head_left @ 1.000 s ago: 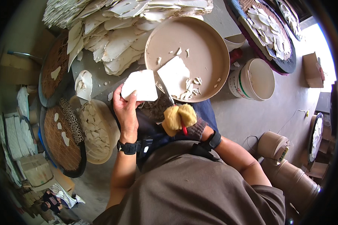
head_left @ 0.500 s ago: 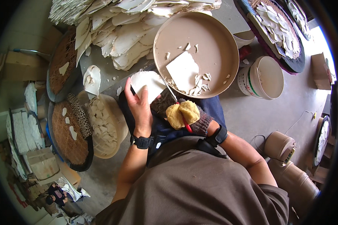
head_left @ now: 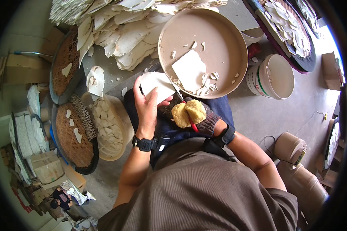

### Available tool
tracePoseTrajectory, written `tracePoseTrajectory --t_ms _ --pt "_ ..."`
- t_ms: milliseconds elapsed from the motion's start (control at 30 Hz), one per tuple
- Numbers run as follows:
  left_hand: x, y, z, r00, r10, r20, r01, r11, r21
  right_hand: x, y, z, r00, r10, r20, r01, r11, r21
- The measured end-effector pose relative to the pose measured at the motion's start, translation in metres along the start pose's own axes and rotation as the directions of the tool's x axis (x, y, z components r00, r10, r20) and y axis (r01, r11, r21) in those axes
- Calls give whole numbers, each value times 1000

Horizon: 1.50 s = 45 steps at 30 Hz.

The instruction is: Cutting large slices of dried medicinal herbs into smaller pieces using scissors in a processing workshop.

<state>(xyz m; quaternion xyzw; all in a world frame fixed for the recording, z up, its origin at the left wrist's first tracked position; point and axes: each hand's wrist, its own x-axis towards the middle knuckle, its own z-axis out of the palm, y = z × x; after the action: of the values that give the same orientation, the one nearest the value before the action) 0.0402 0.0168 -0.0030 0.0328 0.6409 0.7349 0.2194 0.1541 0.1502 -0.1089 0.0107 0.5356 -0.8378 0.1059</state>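
My left hand (head_left: 145,111) grips a flat white sheet piece (head_left: 157,86), thumb on top and fingers beneath. My right hand (head_left: 209,122), in a dark knitted glove, is closed around scissors (head_left: 193,125) with red handles and yellow foam padding (head_left: 195,111). The scissors' blades lie along the right edge of the sheet piece; whether they are open is hard to see. Just beyond both hands, a round brown pan (head_left: 225,42) rests by my lap. Inside it lie a squarish white piece (head_left: 189,69) and several small offcuts (head_left: 209,85).
A tall stack of white sheets (head_left: 123,42) stands at the far left. A translucent tub (head_left: 121,148) of white pieces and round woven trays (head_left: 71,142) are on my left. A white bucket (head_left: 281,82) stands right of the pan. Another person (head_left: 61,198) appears at lower left.
The sheet piece has turned in my left hand, its upper edge now looking straighter. More of my left fingers shows at its lower right. My right hand still holds the scissors.
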Motion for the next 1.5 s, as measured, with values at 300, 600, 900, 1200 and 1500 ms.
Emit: tracePoseTrajectory --t_ms 300,600,900,1200,1500 --pt "-2 -1 -10 999 -33 -17 33 999 -24 -4 -13 7 999 -26 -32 21 990 -142" --pt "-3 3 -20 990 -109 92 109 994 5 8 -13 6 988 148 38 -117 577 809" --pt "-10 -19 -20 989 -2 -149 -3 1000 -29 13 -7 1 963 -263 57 249 793 -555" --pt "-1 -13 -30 995 -69 -70 72 997 36 13 7 1 967 -253 15 229 845 -484" --pt "7 -4 -36 996 -76 41 73 994 75 5 12 -1 1000 -18 3 17 922 -388"
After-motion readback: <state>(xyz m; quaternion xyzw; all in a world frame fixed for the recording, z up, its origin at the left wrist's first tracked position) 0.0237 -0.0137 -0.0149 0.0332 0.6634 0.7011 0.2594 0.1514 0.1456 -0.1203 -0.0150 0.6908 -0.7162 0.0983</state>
